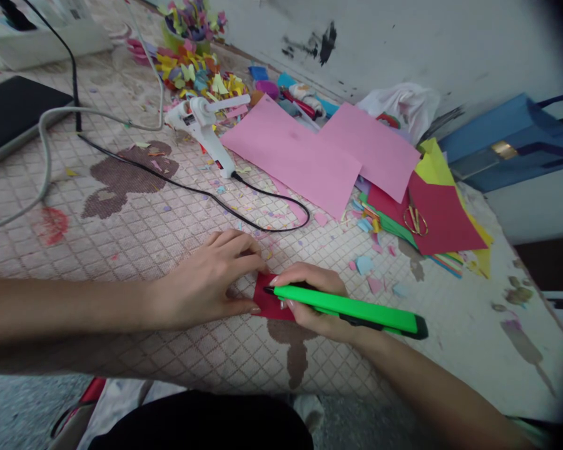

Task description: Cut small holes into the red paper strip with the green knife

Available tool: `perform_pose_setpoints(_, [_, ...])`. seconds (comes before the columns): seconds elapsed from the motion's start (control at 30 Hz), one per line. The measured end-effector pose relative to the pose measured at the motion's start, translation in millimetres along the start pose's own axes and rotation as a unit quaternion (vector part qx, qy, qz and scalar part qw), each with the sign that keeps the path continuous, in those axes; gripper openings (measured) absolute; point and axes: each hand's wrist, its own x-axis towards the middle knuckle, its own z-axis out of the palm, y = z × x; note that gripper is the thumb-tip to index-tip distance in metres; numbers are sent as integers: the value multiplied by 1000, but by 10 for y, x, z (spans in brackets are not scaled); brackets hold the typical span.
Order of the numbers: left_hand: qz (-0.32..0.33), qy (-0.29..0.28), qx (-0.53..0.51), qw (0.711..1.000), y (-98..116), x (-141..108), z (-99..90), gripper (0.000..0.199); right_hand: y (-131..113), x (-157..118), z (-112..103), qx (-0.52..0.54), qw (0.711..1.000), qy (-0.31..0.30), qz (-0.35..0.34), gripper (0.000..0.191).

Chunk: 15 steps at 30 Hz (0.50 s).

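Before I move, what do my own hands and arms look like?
The left hand and right hand are bare: no gloves, rings or bracelets show. No sleeves cover the visible forearms. Black clothing shows over the lap.

The table (122, 256) is covered by a pale cloth patterned with a diamond grid and brown shapes. At far left, a white box (51, 47) and a black device (16, 115) are set down, and a grey cable (47, 159) and a black cable (187, 187) are trailed across. A glue gun (206, 134) is laid beside pink sheets (300, 150) and a pile of cutouts (192, 69). Toward the right, a red sheet (443, 219) is spread over yellow paper (483, 259). Scraps (363, 265) are scattered mid-table; nearer, a small red card (263, 303) is laid flat.
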Motion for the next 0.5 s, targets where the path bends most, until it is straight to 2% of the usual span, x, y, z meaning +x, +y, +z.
perform_pose_setpoints(0.5, [3,9,7,1000,-13,-8,13,31,-12,10,-4,-4,1000,-1,-3,25])
